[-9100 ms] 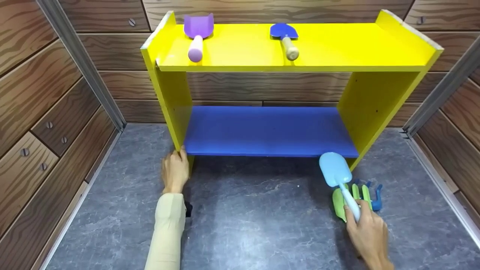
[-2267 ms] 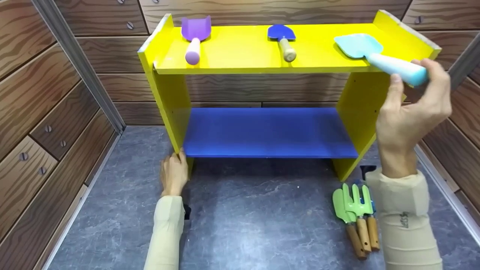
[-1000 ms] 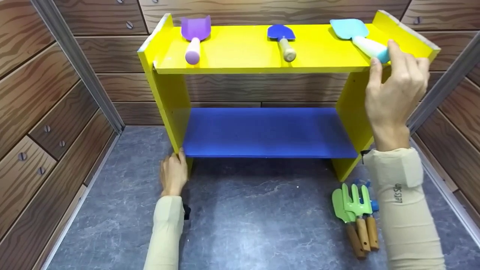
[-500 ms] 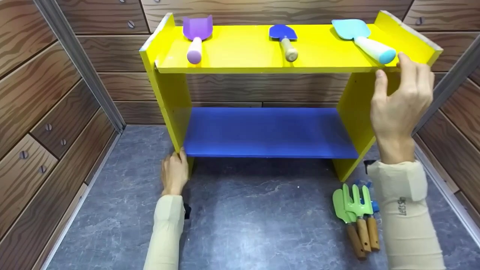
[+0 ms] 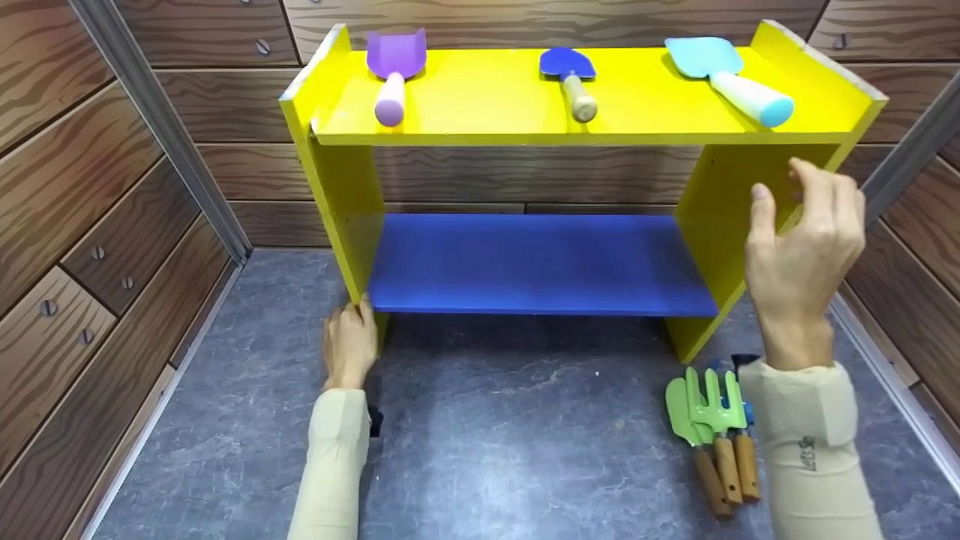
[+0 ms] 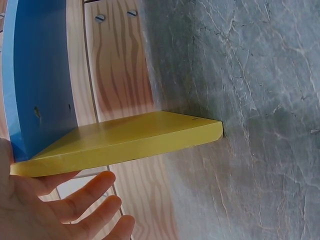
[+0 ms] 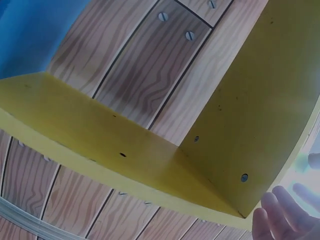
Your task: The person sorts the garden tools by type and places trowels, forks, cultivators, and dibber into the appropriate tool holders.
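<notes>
Garden tools lie in two groups: three scoops on the yellow top shelf and a bundle on the grey floor. The light-blue trowel rests flat near the shelf's right end, blade toward the wall, handle angled to the front edge but not overhanging it. Left of it sit a dark-blue trowel and a purple scoop, each well apart from its neighbour.

The right hand hangs empty in front of the right side panel, below the top shelf, fingers loosely spread and holding nothing. The left hand rests with straight fingers against the foot of the left side panel, steadying the unit; the left wrist view shows the fingers extended under the panel edge.

Just beside the right forearm, the green trowel and fork lie overlapping on the floor with a blue tool partly hidden beneath. In my judgement, the next pick goes best by taking one wooden handle alone, lifting it clear of the others, and keeping the left hand braced so the shelf does not shift.
</notes>
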The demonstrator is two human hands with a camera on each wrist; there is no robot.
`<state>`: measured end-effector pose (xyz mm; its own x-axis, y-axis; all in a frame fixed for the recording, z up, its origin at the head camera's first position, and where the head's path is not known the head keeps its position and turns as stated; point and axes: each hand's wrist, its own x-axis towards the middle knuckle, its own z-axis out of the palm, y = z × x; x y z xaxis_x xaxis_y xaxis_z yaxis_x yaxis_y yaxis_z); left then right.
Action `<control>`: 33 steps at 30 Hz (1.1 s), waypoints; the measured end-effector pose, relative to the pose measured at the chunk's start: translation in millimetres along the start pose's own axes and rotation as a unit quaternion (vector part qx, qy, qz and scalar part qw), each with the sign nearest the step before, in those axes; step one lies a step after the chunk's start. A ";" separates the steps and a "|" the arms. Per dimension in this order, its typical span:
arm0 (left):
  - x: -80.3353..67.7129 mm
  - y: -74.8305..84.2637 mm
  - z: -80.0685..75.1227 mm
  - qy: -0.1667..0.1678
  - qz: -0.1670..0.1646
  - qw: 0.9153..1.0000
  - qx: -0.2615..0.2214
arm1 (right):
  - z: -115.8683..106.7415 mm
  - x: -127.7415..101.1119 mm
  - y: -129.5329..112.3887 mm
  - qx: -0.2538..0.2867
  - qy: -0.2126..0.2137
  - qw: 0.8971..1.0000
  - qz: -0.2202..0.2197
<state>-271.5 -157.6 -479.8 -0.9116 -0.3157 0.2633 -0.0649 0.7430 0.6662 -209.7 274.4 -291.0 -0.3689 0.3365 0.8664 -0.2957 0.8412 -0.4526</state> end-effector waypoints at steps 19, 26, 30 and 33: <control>0.6 1.2 -1.0 -0.017 -0.011 1.000 -0.007 | -14.1 -44.6 21.5 -0.023 -0.031 0.999 0.001; 0.2 0.0 -0.1 -0.014 -0.009 1.000 -0.002 | -21.1 -58.5 31.4 -0.036 -0.052 0.998 -0.017; 0.7 -0.3 0.3 -0.011 -0.004 1.000 -0.001 | -24.5 -65.5 35.6 -0.041 -0.061 0.997 -0.015; 1.3 0.0 -0.3 -0.005 -0.001 1.000 -0.002 | -24.6 -70.6 36.9 -0.038 -0.058 0.998 -0.004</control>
<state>-272.6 -158.2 -479.2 -0.9159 -0.3101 0.2551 -0.0640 0.7399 0.6697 -172.9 292.1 -363.7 -0.4675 0.2815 0.8380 -0.2332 0.8751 -0.4241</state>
